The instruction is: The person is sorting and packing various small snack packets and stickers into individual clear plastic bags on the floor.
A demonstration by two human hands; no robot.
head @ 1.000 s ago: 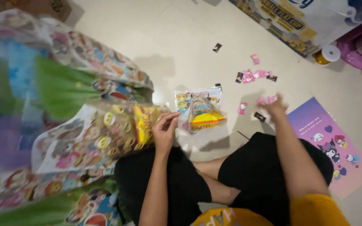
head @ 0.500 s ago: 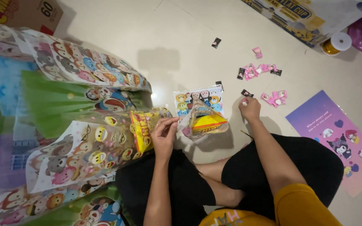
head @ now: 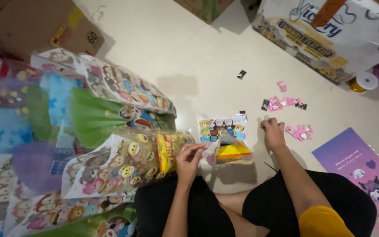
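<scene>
I sit cross-legged on a pale floor. My left hand [head: 190,159] pinches the edge of a clear cartoon-printed goodie bag [head: 225,139] that lies in front of my knees with a yellow snack packet inside. My right hand [head: 273,132] reaches forward just right of that bag, fingers curled down against the floor near small pink wrapped candies [head: 300,131]; whether it holds one is hidden. A filled cartoon-printed bag [head: 123,166] with a yellow packet lies to the left of my left hand.
Many filled printed party bags [head: 88,101] pile up on the left. More pink and black candies [head: 284,103] are scattered further out. A purple cartoon sheet [head: 360,171] lies at right. Cardboard boxes [head: 40,26], a printed carton [head: 330,39] and a gold ribbon spool [head: 360,83] stand behind.
My right hand has drawn back from the pink candies toward the bag in front of me. My left hand stays on the bag's edge. The view has tilted slightly.
</scene>
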